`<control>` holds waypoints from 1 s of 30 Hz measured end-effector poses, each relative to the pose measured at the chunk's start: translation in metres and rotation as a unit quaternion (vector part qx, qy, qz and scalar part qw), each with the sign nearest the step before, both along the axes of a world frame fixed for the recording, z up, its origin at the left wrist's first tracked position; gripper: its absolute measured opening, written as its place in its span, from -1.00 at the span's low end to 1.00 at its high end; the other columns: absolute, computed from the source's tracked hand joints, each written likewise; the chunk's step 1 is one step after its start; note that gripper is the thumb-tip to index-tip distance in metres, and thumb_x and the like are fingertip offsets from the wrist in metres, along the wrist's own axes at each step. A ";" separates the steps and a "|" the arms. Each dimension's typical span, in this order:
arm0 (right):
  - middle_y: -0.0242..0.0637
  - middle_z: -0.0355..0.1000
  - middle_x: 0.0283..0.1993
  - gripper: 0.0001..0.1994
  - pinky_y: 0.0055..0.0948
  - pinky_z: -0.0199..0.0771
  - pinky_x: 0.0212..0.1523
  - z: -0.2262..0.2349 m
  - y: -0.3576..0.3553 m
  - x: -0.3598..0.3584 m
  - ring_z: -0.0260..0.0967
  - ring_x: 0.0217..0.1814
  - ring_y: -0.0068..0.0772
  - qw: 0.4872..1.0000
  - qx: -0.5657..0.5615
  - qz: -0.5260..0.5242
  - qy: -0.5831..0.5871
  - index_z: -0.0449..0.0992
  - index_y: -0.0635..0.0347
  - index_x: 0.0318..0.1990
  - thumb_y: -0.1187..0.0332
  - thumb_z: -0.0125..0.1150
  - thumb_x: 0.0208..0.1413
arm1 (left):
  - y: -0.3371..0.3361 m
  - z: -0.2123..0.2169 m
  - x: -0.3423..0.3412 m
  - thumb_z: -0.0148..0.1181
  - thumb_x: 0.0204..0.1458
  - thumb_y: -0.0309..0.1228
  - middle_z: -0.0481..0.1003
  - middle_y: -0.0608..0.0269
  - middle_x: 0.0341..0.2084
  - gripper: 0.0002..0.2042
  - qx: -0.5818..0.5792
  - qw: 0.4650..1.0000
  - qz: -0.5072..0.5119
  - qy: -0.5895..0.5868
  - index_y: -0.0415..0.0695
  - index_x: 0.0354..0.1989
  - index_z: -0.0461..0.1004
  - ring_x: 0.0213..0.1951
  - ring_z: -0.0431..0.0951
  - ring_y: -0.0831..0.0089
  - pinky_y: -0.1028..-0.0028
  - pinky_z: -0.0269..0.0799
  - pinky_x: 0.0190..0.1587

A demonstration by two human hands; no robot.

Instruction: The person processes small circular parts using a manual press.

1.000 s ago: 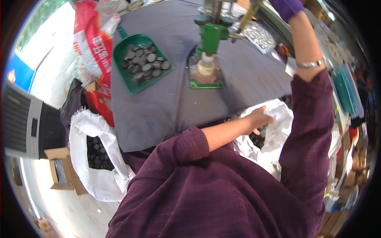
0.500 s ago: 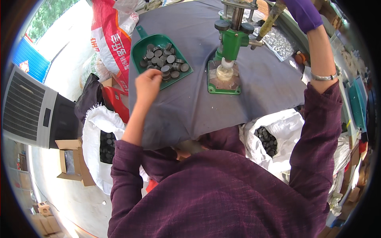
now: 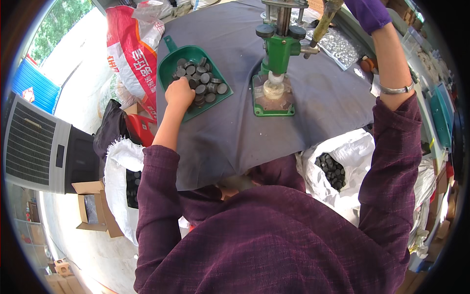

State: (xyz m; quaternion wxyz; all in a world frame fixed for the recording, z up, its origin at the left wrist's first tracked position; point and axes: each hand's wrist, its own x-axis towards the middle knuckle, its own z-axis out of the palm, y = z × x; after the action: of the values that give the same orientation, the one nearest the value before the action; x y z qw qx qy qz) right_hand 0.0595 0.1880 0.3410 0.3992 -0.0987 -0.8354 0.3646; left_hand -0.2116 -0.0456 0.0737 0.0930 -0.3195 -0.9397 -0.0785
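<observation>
— In the head view, where do we find our left hand [image 3: 179, 95]?
— Over the left side of the green scoop [image 3: 167, 63]. Its fingers are curled narrow against the dark round discs [image 3: 204, 78] there; whether they pinch one, we cannot tell.
— And our right hand [image 3: 369, 14]?
— Purple-gloved, at the upper edge, near the press lever [image 3: 327, 20]. Its fingertips are out of sight, so we cannot tell their state.
— What surface have we?
— A creased grey cloth [image 3: 215, 142], spreading rightward from the left fingers and toward us. The green press [image 3: 279, 54] stands on it, well to their right.
— And the room?
— Left of those fingers, past the cloth, we see a red-and-white bag [image 3: 129, 54] and, farther out, a grey slatted machine [image 3: 34, 142]. Nearer us than the fingers, one white sack [image 3: 122, 166] sits lower left, another white sack [image 3: 360, 152] lower right, both holding dark pieces.
</observation>
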 end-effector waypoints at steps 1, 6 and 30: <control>-0.33 0.45 -0.48 -0.77 -0.61 0.40 -0.45 0.000 -0.001 0.000 0.35 -0.50 -0.58 1.000 -0.001 0.000 0.001 0.56 0.41 -0.25 0.35 0.16 0.14 | -0.001 -0.003 -0.003 0.20 -0.17 -0.32 0.57 -0.08 -0.38 -0.71 0.008 1.000 -0.012 0.006 -0.21 -0.26 0.51 -0.21 0.58 0.01 0.14 0.48 -0.13; -0.35 0.44 -0.48 -0.79 -0.63 0.39 -0.45 -0.002 -0.004 -0.002 0.35 -0.49 -0.59 0.998 -0.056 0.027 0.019 0.56 0.40 -0.26 0.37 0.15 0.14 | -0.011 -0.013 -0.008 0.20 -0.17 -0.37 0.57 -0.09 -0.34 -0.71 0.028 0.999 -0.021 -0.013 -0.22 -0.23 0.49 -0.21 0.57 -0.02 0.13 0.49 -0.13; -0.39 0.41 -0.51 -0.83 -0.63 0.31 -0.50 0.000 0.000 0.002 0.31 -0.52 -0.64 0.999 0.033 0.029 -0.008 0.53 0.35 -0.41 0.41 0.11 0.12 | -0.029 -0.024 -0.019 0.28 -0.13 -0.45 0.58 0.01 -0.43 -0.76 0.275 0.951 -0.078 -0.120 -0.13 -0.22 0.58 -0.34 0.60 0.17 0.32 0.47 -0.20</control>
State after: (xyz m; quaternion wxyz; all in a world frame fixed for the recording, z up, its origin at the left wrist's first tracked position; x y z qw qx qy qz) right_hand 0.0610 0.1878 0.3406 0.3851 -0.0644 -0.8527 0.3471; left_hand -0.2305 -0.0745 0.0492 0.0569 -0.3418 -0.8583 -0.3785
